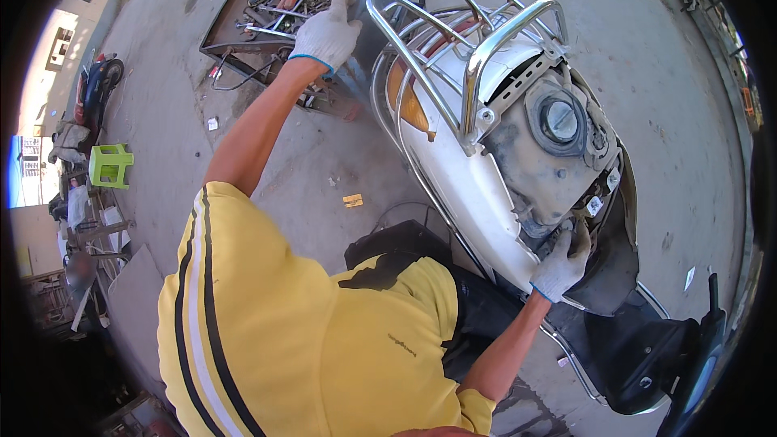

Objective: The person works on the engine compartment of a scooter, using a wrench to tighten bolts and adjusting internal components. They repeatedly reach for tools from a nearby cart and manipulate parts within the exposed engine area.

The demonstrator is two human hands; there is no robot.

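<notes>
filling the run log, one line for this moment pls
left hand: reaching to tool tray | right hand: on scooter by fuel tank

chrome rack [477, 48] blocks above, open concrete floor [307, 162] left

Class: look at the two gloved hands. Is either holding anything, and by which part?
Left hand reaches over the tool tray; no hold can be told. Right hand rests on the scooter body's edge.

Green stool [110, 164] beside parked motorbike [95, 85]
</notes>
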